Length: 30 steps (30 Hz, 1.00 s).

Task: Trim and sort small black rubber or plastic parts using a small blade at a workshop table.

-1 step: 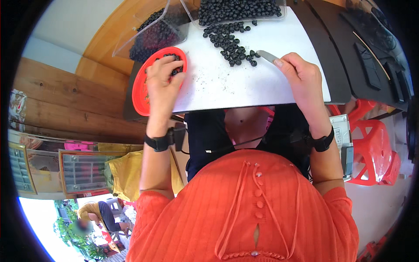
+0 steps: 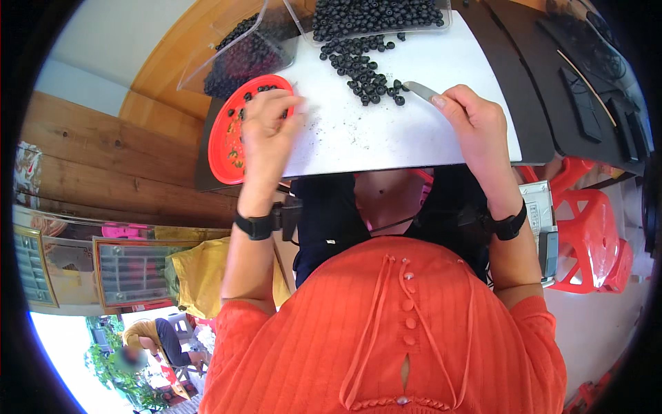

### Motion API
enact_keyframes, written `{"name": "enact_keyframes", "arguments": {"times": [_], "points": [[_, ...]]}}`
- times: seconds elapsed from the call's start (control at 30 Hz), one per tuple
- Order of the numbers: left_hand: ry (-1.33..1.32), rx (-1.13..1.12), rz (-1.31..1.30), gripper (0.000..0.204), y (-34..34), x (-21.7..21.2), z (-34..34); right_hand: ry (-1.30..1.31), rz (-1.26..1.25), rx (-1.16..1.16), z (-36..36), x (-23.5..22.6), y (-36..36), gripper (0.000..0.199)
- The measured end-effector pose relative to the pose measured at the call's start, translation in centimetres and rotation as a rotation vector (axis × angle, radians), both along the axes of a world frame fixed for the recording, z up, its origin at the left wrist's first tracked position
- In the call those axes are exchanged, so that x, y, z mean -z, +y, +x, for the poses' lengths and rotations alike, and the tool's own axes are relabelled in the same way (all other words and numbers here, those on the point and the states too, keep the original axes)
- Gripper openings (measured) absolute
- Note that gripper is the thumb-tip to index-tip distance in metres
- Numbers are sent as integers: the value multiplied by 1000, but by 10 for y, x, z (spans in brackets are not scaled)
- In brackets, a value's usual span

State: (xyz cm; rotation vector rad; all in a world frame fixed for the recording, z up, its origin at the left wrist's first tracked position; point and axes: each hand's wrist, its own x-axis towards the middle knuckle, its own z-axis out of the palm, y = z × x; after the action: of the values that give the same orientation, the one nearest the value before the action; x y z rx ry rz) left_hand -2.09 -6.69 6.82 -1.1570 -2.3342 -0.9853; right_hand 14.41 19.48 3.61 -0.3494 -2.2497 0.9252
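My left hand (image 2: 270, 131) is over the right side of a red oval tray (image 2: 219, 159), blurred by motion. Its fingers are bent, with a gap between them and the thumb, and nothing shows held in it. Dark round berries (image 2: 264, 88) and small greenish-brown bits (image 2: 235, 156) lie in the tray. A small knife (image 2: 419, 90) is gripped in my right hand (image 2: 477, 124), its blade pointing left. The blade tip is beside a trail of loose dark berries (image 2: 369, 81) on the white board (image 2: 407, 138).
At the far edge, a clear plastic box (image 2: 452, 21) holds many dark berries. Another clear container (image 2: 200, 72) with berries stands behind the tray. Dark tabletop (image 2: 514, 62) borders the board on the right. Red stools (image 2: 586, 234) are at lower right; a person (image 2: 162, 341) sits far left.
My left hand has shifted slightly right and toward me, uncovering more berries and bits in the tray. My right hand and the knife have barely moved.
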Motion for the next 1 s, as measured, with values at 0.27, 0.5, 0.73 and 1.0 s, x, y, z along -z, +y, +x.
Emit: {"name": "enact_keyframes", "arguments": {"times": [0.27, 0.5, 0.73, 1.0], "points": [[111, 344, -182, 21, 104, 14, 28, 27, -1, -6, 0, 5, 1, 26], [199, 222, -311, 16, 126, 23, 22, 33, 21, 6, 2, 5, 3, 26], [61, 256, -314, 14, 111, 18, 35, 35, 8, 13, 2, 6, 3, 27], [-166, 259, -95, 17, 107, 26, 30, 23, 88, 46, -1, 7, 1, 23]]}}
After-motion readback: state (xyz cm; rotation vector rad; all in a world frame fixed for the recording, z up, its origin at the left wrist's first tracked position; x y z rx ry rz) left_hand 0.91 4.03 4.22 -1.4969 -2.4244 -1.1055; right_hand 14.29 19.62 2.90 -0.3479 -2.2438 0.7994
